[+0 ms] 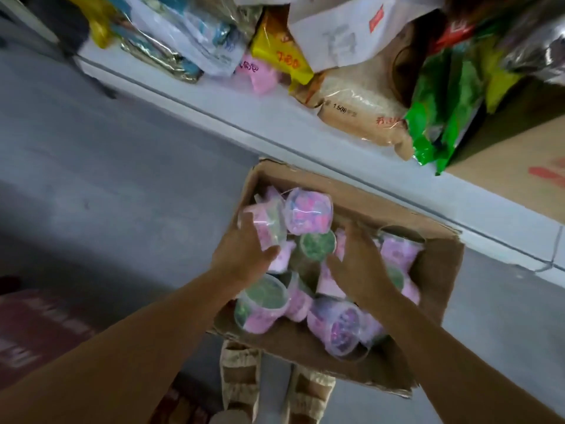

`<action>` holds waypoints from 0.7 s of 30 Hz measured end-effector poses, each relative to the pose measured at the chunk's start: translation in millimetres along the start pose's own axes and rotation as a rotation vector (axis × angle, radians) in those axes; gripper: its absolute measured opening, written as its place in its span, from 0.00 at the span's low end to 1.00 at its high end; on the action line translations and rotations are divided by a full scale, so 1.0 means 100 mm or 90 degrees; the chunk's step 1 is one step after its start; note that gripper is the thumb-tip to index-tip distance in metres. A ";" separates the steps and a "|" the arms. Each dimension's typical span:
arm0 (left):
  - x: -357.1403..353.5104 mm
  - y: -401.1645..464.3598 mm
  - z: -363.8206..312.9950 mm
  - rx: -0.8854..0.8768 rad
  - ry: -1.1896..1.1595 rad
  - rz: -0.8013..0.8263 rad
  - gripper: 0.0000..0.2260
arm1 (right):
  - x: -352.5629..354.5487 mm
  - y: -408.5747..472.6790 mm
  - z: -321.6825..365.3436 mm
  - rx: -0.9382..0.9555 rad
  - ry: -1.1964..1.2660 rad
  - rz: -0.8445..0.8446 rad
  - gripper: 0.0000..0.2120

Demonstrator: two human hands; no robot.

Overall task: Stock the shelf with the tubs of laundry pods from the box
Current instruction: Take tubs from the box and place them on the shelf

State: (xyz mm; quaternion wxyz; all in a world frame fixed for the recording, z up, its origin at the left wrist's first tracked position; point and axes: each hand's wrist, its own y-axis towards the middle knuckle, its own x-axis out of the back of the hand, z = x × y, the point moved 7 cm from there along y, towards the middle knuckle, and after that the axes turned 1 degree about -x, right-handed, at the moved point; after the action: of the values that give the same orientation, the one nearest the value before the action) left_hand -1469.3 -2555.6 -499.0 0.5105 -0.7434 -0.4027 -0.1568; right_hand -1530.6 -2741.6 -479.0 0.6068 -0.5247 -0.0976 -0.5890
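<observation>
Brown cardboard box (434, 270) sits on grey floor against the white shelf base (214, 108), holding a loose pile of clear plastic tubs with pink labels (336, 322). Left hand (244, 255) grips one pink-labelled tub (269, 224) at the box's left wall. Right hand (360, 264) is down among the tubs, fingers curled; grip unclear. Bagged goods (360, 108) on shelf.

Grey floor (107, 179) carries open cardboard box (440, 270) of tubs. White shelf (214, 102) holds rice bag (360, 111), green packets (440, 117), yellow packet (281, 56), pink tub (260, 75).
</observation>
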 end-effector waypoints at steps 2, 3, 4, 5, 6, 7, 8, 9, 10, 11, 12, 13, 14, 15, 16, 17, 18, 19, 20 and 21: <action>-0.18 0.24 0.12 0.001 -0.022 -0.028 0.39 | -0.17 0.27 -0.08 0.022 -0.015 -0.019 0.30; -0.26 0.33 0.19 0.021 -0.024 -0.036 0.40 | -0.24 0.40 -0.10 0.032 -0.022 -0.027 0.31; -0.35 0.41 0.26 0.050 -0.023 -0.037 0.41 | -0.30 0.52 -0.12 0.040 -0.026 -0.033 0.32; -0.44 0.48 0.32 0.084 -0.027 -0.034 0.43 | -0.35 0.63 -0.13 0.043 -0.030 -0.036 0.32; -0.52 0.54 0.38 0.114 -0.038 -0.032 0.44 | -0.40 0.73 -0.14 0.043 -0.034 -0.036 0.32; -0.58 0.58 0.41 0.138 -0.050 -0.031 0.44 | -0.44 0.82 -0.14 0.044 -0.038 -0.037 0.32; -0.63 0.63 0.44 0.152 -0.058 -0.038 0.43 | -0.49 0.91 -0.14 0.049 -0.040 -0.038 0.31; -0.66 0.67 0.45 0.157 -0.061 -0.054 0.41 | -0.53 0.99 -0.12 0.057 -0.039 -0.039 0.31; -0.67 0.71 0.46 0.155 -0.061 -0.074 0.38 | -0.57 1.06 -0.11 0.067 -0.037 -0.039 0.30; -0.68 0.73 0.45 0.150 -0.057 -0.093 0.36 | -0.61 1.12 -0.10 0.072 -0.039 -0.039 0.30; -0.69 0.74 0.46 0.146 -0.054 -0.107 0.34 | -0.65 1.16 -0.10 0.068 -0.047 -0.036 0.29; -0.68 0.74 0.46 0.144 -0.053 -0.114 0.34 | -0.69 1.20 -0.11 0.060 -0.058 -0.034 0.28; -0.67 0.73 0.46 0.142 -0.057 -0.118 0.34 | -0.72 1.22 -0.10 0.054 -0.070 -0.034 0.27; -0.66 0.72 0.46 0.136 -0.057 -0.121 0.34 | -0.74 1.23 -0.09 0.052 -0.080 -0.038 0.27; -0.64 0.71 0.46 0.128 -0.055 -0.124 0.34 | -0.75 1.23 -0.09 0.046 -0.086 -0.048 0.26; -0.63 0.69 0.46 0.121 -0.050 -0.124 0.33 | -0.75 1.23 -0.09 0.031 -0.090 -0.065 0.25; -0.62 0.68 0.45 0.114 -0.046 -0.124 0.33 | -0.74 1.22 -0.12 0.004 -0.089 -0.082 0.25; -0.60 0.65 0.45 0.112 -0.045 -0.124 0.33 | -0.72 1.20 -0.15 -0.028 -0.085 -0.098 0.25; -0.59 0.63 0.45 0.113 -0.048 -0.125 0.33 | -0.72 1.19 -0.19 -0.059 -0.078 -0.110 0.26; -0.57 0.61 0.45 0.115 -0.051 -0.127 0.33 | -0.72 1.19 -0.21 -0.083 -0.075 -0.117 0.28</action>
State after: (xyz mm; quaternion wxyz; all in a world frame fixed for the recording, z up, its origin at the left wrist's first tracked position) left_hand -1466.8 -2550.2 -593.4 0.5406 -0.6565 -0.5072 -0.1399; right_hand -1464.7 -2742.5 -602.7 0.5084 -0.5855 -0.1424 -0.6152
